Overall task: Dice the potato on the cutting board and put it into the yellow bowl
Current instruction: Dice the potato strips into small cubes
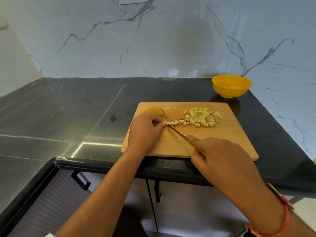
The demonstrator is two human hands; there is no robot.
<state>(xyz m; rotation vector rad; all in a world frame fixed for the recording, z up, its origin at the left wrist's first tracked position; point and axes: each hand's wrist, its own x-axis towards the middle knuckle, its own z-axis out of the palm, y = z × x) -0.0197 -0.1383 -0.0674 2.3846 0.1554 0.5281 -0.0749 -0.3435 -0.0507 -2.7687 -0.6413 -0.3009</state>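
head view: my left hand [145,130] rests on the wooden cutting board [230,134], fingers curled, fingertips pinching a short potato strip [172,123]. my right hand [220,159] is clenched around the yellow handle of a knife [177,132], index finger laid along its spine, blade tip at the strip. a pile of diced potato [202,117] lies just right of it; an uncut potato piece [154,110] sits behind my left hand. the yellow bowl [231,85] stands on the dark counter [68,108] beyond the board.

Black counter [68,106]: cutting board [171,144], yellow bowl [231,86].
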